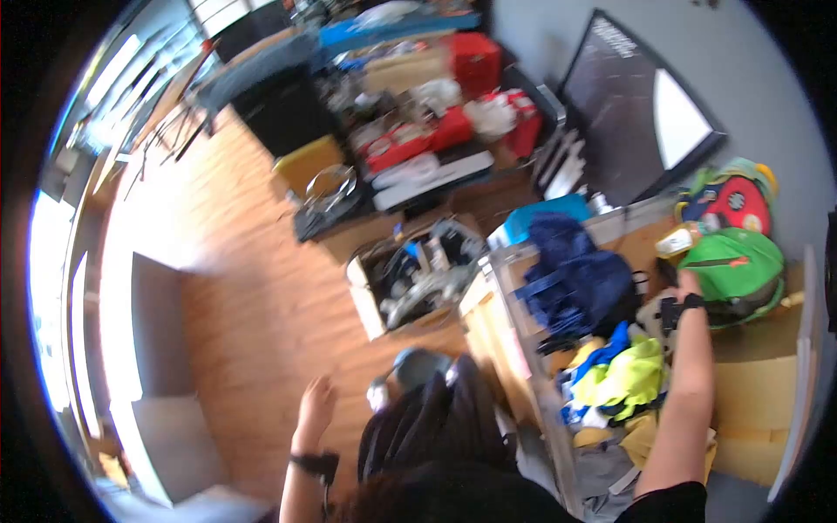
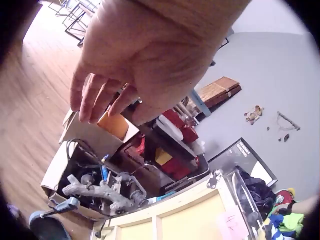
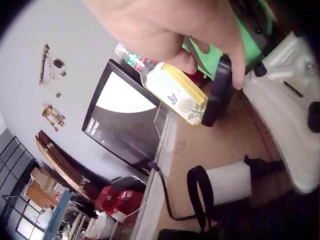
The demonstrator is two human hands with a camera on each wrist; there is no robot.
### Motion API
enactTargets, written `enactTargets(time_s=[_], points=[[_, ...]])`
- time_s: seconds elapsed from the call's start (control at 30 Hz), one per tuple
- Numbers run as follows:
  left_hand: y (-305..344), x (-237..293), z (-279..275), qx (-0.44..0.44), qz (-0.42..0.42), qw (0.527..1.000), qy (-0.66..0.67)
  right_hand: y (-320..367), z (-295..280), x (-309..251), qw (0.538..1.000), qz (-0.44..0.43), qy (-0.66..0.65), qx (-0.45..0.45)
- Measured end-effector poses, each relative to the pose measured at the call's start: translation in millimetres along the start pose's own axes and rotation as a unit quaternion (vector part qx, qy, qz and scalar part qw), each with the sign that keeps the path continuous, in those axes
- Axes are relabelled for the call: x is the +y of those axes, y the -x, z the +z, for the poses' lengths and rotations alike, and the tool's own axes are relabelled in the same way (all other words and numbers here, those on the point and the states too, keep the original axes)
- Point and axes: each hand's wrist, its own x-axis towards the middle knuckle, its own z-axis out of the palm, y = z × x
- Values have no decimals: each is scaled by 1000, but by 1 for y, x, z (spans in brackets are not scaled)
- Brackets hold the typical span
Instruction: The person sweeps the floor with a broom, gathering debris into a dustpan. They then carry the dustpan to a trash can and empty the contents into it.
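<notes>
My right hand (image 1: 689,283) reaches into a large open box beside a green backpack (image 1: 737,261). In the right wrist view the fingers curl down at a narrow black object (image 3: 218,92), gripping it near its upper end; its kind does not show. Just past it stands a bottle (image 3: 172,90) with yellow contents and a flower label, tilted in this view. My left hand (image 2: 145,60) hangs in the air over the floor, fingers loosely bent and holding nothing.
Dark blue cloth (image 1: 575,270) and bright yellow clothing (image 1: 632,379) lie in the large box. A carton of tools and cables (image 1: 418,279) stands on the wooden floor (image 1: 253,331). Behind it are crowded bins; a framed black poster (image 1: 623,105) leans against the wall.
</notes>
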Motion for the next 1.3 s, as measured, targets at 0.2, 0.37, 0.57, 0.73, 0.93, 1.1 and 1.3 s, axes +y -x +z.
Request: enactTargets(time_s=[0.2,0.37,0.57,0.73,0.93,1.1,1.3], points=[[-31,-28,52,-155,-84,984,-17,57,-45,-28,918,46,-320,228],[-50,-53,112,-337,-16,941,-8,339,-48,-171,834,-187,-486,184],[-77,-162,259,-350,287,889,-73,622,147,-152,926,38,-376,4],[-81,-132,225,-313,260,912,-54,798,343,-66,900,408,96,-123],[-77,-172,196,-359,236,903,31,921,418,-26,818,450,289,-214],[-63,-228,144,-303,193,933,29,933,443,-8,799,423,360,-230],[-65,-270,70,-268,84,952,123,928,420,-17,861,404,283,-125]])
